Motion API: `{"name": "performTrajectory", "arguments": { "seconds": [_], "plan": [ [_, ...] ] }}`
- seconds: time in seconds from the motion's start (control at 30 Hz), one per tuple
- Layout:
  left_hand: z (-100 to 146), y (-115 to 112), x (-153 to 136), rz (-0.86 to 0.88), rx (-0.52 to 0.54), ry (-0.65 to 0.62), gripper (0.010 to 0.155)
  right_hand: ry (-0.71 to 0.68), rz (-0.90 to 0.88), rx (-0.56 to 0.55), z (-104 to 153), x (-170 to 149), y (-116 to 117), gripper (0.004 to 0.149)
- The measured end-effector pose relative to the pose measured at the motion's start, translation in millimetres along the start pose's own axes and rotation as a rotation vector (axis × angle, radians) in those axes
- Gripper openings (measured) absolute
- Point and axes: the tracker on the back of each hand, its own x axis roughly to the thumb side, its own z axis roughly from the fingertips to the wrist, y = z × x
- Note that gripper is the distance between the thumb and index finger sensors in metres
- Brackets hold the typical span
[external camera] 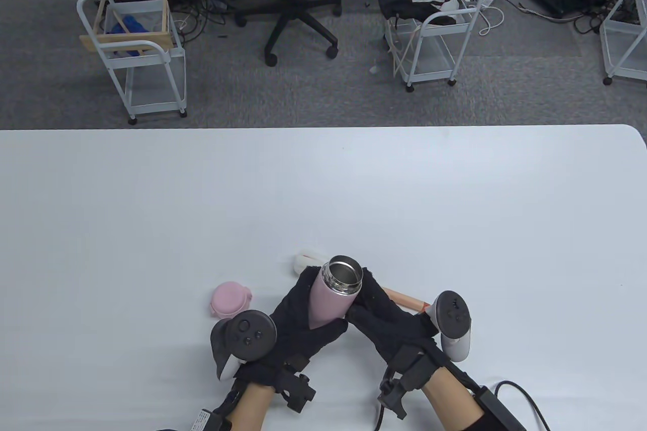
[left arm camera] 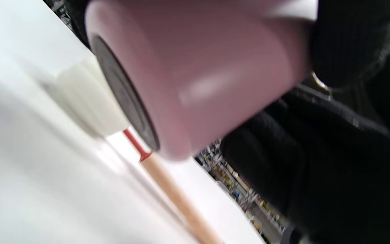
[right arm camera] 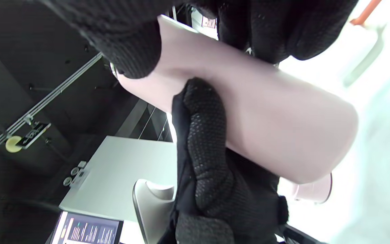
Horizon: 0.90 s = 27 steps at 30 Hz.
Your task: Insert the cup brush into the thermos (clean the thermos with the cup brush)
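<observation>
The pink thermos (external camera: 333, 299) is gripped lifted off the desk (external camera: 151, 229) by left hand (external camera: 298, 322) and right hand (external camera: 386, 320), mouth open upward for insertion, while the cup brush (external camera: 404, 299) is left lying behind it, lid (external camera: 230, 299) set aside.

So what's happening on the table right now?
Both gloved hands hold the pink thermos, lifted and tilted, mouth open: left hand on its left side, right hand on its right. The cup brush lies on the table behind it, not yet picked up. The pink lid sits left of the hands.

black knit gloves, bare forearms, dark trackers
</observation>
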Motion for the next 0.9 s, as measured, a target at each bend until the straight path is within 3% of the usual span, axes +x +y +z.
{"name": "performTrajectory", "arguments": {
  "seconds": [0.07, 0.2, 0.33, 0.43, 0.67, 0.9],
  "plan": [
    [2.8, 6.6, 1.2, -0.002, 0.062, 0.01, 0.077, -0.007, 0.063, -0.011, -2.5, 2.3, -5.2, 0.067],
    [6.8, 22.2, 0.4, 0.008, 0.162, -0.011, 0.08, 0.026, 0.192, -0.148, -0.8, 4.9, -24.4, 0.08],
    [10.0, 34.6, -2.4, 0.034, 0.227, 0.01, 0.08, 0.104, 0.495, -0.29, 1.2, 6.1, -39.1, 0.081],
    [11.3, 41.9, -7.3, 0.023, 0.259, 0.031, 0.08, 0.151, 0.744, -0.33, -0.2, 2.4, -40.9, 0.081],
    [12.6, 52.5, -22.5, -0.047, 0.311, 0.088, 0.079, 0.247, 1.187, -0.235, -13.5, -17.7, -25.5, 0.077],
    [14.6, 59.1, -25.4, -0.117, 0.351, 0.105, 0.078, 0.336, 1.332, -0.081, -20.8, -41.6, -13.9, 0.074]
  ]
}}
